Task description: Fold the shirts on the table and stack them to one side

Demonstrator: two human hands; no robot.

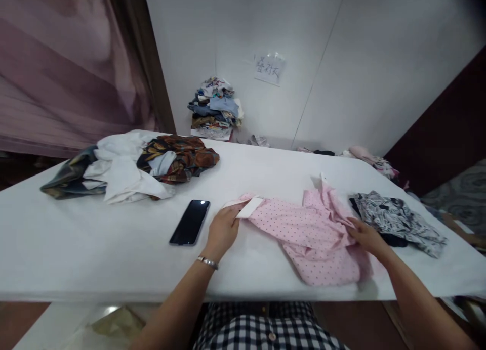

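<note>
A pink dotted garment (304,226) with a white band at its left end lies rumpled on the white table (125,259). At that left end, beside the white band, my left hand (224,228) is closed on the cloth; a silver bracelet circles the wrist. My right hand (366,234) grips the bunched fabric at the garment's right side, its fingertips partly hidden by folds. Just left of my left hand lies a black phone (190,222), screen up.
Crumpled clothes (127,168) in white, brown and dark green lie at the table's left. A black-and-white patterned garment (398,218) is at the right, over dark cloth. Beyond the far edge, a clothes stack (216,107) stands against the wall.
</note>
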